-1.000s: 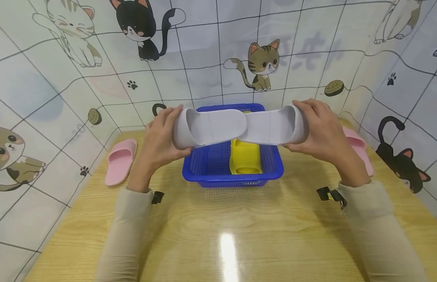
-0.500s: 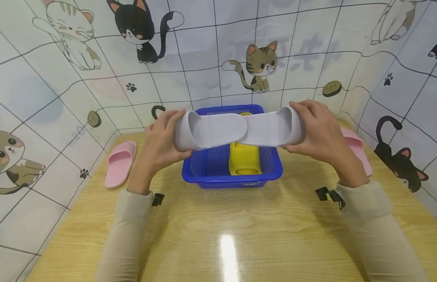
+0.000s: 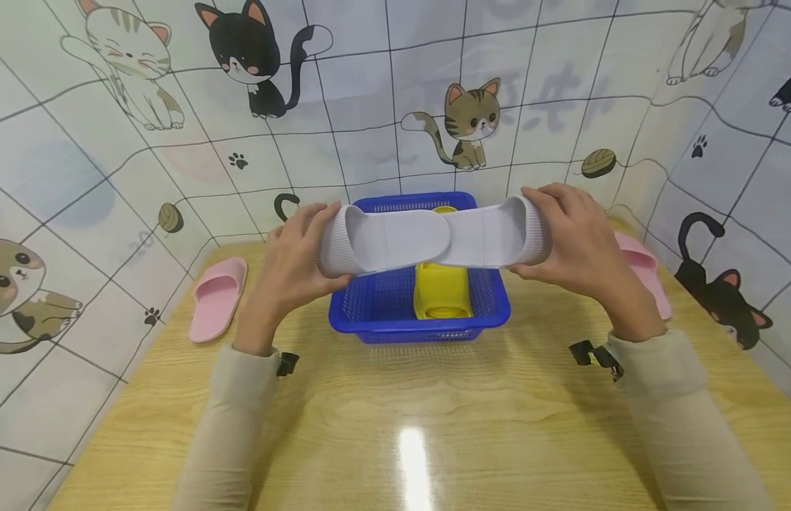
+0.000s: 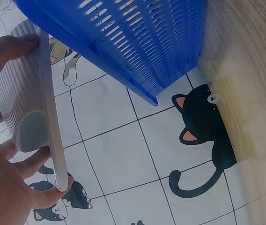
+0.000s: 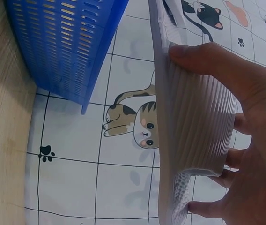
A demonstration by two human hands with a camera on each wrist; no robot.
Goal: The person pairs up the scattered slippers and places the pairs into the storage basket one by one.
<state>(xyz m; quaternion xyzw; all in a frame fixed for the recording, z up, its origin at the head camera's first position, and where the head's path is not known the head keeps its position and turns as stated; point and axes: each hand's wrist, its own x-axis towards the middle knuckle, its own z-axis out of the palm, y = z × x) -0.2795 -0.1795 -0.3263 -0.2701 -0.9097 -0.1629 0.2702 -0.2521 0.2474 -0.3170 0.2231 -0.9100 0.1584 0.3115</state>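
Observation:
Over the blue basket (image 3: 419,329), my two hands hold up a pair of pale grey-lavender slippers, heel to heel. My left hand (image 3: 296,266) grips the left slipper (image 3: 404,240) round its ribbed strap and sole. With its thumb and fingers, my right hand (image 3: 580,245) grips the right slipper (image 3: 487,238) in the same way. The left heel lies in front of the right one and hides its end. Ribbed straps show close up on the left slipper (image 4: 18,89) and the right slipper (image 5: 196,117) in the wrist views.
Yellow slippers (image 3: 443,292) lie in the basket's right half, partly hidden by the held pair. A pink slipper (image 3: 218,298) rests on the wooden table (image 3: 344,426) at left. Another pink slipper (image 3: 644,266) is behind my right wrist. A cat-printed wall covering (image 3: 369,92) encloses the back and sides.
Both hands draw very slightly inward, each with its slipper. The heels stay overlapped above the basket. The whole head view has shifted a little.

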